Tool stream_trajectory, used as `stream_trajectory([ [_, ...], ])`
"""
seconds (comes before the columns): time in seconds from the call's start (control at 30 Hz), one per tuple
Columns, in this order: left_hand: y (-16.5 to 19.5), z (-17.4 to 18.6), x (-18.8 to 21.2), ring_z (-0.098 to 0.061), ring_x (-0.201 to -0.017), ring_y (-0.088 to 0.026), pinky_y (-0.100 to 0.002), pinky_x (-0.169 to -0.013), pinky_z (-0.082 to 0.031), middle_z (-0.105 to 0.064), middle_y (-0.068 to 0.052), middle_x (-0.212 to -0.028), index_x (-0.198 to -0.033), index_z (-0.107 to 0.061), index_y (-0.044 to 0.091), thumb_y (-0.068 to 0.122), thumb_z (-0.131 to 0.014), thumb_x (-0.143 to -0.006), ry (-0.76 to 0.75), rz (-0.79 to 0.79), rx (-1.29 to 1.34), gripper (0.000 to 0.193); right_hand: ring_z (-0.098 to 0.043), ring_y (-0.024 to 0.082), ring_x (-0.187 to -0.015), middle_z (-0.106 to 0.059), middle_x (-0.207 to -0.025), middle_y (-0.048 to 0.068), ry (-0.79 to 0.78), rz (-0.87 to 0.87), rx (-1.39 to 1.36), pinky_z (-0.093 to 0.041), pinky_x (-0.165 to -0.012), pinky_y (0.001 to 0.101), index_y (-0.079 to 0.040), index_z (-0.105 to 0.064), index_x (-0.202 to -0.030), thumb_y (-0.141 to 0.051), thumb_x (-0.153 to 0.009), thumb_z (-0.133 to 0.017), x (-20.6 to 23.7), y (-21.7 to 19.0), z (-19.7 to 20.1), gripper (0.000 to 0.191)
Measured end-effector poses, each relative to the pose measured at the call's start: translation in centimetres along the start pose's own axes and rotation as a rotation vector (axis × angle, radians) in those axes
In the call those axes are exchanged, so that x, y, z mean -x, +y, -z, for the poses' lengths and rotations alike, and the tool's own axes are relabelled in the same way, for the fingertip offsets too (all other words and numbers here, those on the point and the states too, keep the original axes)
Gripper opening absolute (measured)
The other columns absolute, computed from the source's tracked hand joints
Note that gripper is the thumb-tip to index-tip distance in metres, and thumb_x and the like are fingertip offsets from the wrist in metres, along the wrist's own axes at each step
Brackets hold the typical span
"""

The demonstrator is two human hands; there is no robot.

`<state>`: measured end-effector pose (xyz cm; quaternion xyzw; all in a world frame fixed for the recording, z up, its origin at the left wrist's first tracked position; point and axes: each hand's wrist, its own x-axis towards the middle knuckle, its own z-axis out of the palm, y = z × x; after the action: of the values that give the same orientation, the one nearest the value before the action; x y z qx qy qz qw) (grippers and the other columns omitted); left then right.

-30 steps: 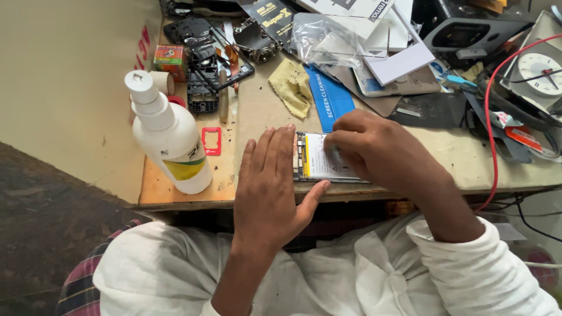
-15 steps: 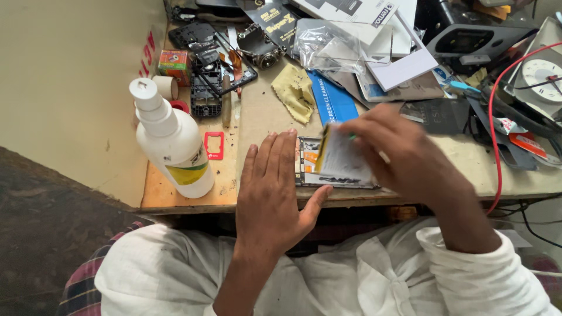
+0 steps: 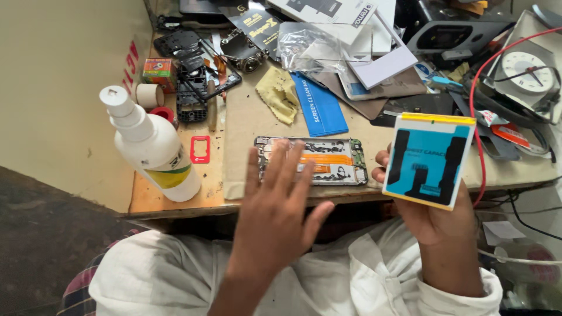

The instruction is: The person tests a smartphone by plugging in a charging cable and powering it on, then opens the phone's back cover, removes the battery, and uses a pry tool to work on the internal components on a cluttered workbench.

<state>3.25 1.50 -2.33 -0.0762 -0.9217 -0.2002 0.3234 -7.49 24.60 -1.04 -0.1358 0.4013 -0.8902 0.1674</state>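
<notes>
At the far left, well to the left of the opened phone frame (image 3: 311, 161), a white squeeze bottle (image 3: 151, 146) with a yellow label stands upright on the wooden table (image 3: 175, 199), and a small red frame piece (image 3: 200, 149) lies flat between the bottle and the phone frame. The phone frame lies face-open near the table's front edge, showing an orange strip and circuit parts inside. The left hand (image 3: 278, 208) hovers flat over the phone frame's left end, fingers spread and straight, palm down, grasping nothing. Behind the phone frame lie a yellow cloth (image 3: 280, 93) and a blue packet (image 3: 319, 105). To the right of the phone frame, the right hand (image 3: 430, 213) grips a flat battery (image 3: 429, 159) from below; it is blue-faced with black shapes, a yellow top edge, tilted up off the table.
</notes>
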Motion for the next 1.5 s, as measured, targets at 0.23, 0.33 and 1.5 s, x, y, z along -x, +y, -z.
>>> stream_trajectory([
  [0.23, 0.5, -1.4, 0.5, -0.048, -0.14, -0.034, -0.052, -0.125, -0.03, -0.056, -0.018, -0.144, -0.133, -0.061, -0.002, 0.033, -0.068, -0.098, -0.028, 0.031, 0.029, 0.05, -0.066, 0.034, -0.086, -0.068, -0.105, 0.017, 0.169, 0.241, 1.014, -0.051, -0.078, 0.0465, -0.002, -0.068, -0.132, -0.015, -0.103, -0.061, -3.8, -3.8, 2.7, 0.032],
  [0.33, -0.7, -0.6, 0.2, -0.046, -0.14, -0.036, -0.053, -0.124, -0.03, -0.053, -0.018, -0.145, -0.141, -0.055, 0.0, 0.033, -0.072, -0.094, 0.009, 0.082, 0.073, 0.06, -0.065, 0.033, -0.085, -0.067, -0.103, 0.016, 0.069, 0.339, 1.729, -0.051, -0.079, 0.0443, -0.004, -0.076, -0.122, -0.002, -0.101, -0.062, -6.9, -5.4, 3.4, 0.025],
  [1.5, -2.6, 0.9, 0.1, -0.047, -0.141, -0.042, -0.054, -0.12, -0.034, -0.05, -0.019, -0.15, -0.138, -0.049, 0.008, 0.029, -0.079, -0.084, -0.015, 0.248, 0.203, 0.065, -0.044, 0.035, -0.141, -0.052, -0.15, 0.011, -0.695, 0.536, 1.79, -0.035, -0.114, 0.0551, -0.018, -0.069, -0.127, -0.054, -0.08, -0.073, -2.4, -0.2, -2.9, 0.059],
])
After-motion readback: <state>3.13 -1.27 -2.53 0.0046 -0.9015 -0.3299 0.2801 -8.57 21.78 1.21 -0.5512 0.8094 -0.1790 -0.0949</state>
